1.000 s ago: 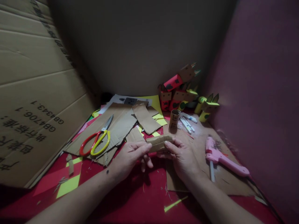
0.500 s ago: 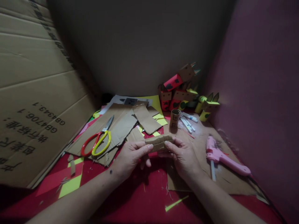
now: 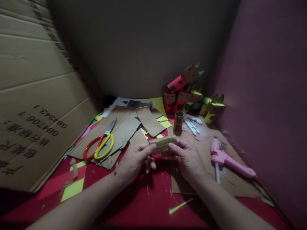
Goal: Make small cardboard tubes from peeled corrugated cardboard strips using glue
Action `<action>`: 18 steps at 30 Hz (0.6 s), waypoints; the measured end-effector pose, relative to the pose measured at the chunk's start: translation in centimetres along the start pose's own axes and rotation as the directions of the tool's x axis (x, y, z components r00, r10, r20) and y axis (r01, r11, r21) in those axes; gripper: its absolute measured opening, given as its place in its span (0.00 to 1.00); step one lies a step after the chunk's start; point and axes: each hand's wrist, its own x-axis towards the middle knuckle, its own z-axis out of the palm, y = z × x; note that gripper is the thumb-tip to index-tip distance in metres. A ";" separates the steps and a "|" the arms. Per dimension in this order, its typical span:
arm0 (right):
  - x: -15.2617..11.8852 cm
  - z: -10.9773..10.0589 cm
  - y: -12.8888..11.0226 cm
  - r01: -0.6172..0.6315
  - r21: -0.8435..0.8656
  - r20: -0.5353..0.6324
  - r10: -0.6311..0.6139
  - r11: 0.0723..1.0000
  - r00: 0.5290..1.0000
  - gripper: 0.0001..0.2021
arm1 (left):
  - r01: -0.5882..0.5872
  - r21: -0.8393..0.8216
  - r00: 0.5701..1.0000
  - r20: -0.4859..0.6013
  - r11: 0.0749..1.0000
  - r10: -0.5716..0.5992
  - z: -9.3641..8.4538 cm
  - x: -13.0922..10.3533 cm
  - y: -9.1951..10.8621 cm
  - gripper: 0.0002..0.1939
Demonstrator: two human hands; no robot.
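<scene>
Between my two hands I hold a folded strip of cardboard (image 3: 163,144) above the red tabletop, a crease running along its length. My left hand (image 3: 137,158) pinches its left end between thumb and fingers. At the other end, my right hand (image 3: 189,156) grips it with the thumb on the near face; some fingertips are hidden behind the strip. Just beyond it, a cardboard tube (image 3: 178,121) with dark line marks stands upright. To the left, scissors (image 3: 105,143) with one red and one yellow handle lie on cardboard pieces (image 3: 124,116).
A pink glue gun (image 3: 223,158) lies on a cardboard sheet (image 3: 240,183) at right, its cord trailing off. White markers (image 3: 192,126) sit behind. Red and yellow animal-like paper figures (image 3: 179,95) are stacked at the back. A large cardboard box (image 3: 35,95) walls the left side.
The cardboard strip has tilted slightly in my fingers, so more of its near face shows. My left fingers have shifted a little. Both hands keep their hold.
</scene>
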 end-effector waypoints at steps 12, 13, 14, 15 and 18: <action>-0.3 -0.1 -0.7 0.013 -0.083 0.055 -0.009 0.996 0.998 0.09 | 0.076 -0.102 0.997 -0.022 0.992 -0.078 -0.5 0.3 0.6 0.14; -0.3 -0.1 -0.7 0.011 -0.081 0.067 -0.006 0.997 0.998 0.09 | 0.066 -0.076 0.997 -0.030 0.995 -0.069 -0.5 0.3 0.5 0.14; -0.3 -0.1 -0.8 0.009 -0.080 0.075 -0.003 0.997 0.997 0.09 | 0.051 -0.049 0.998 -0.042 0.998 -0.053 -0.4 0.2 0.5 0.15; -0.3 0.0 -0.8 0.007 -0.083 0.080 0.000 0.996 0.997 0.09 | 0.034 -0.027 0.998 -0.053 0.999 -0.036 -0.2 0.2 0.4 0.15; -0.7 0.3 -1.0 -0.002 -0.155 0.085 0.015 0.988 0.996 0.10 | -0.012 -0.006 0.997 -0.080 1.000 0.012 0.0 0.1 0.3 0.15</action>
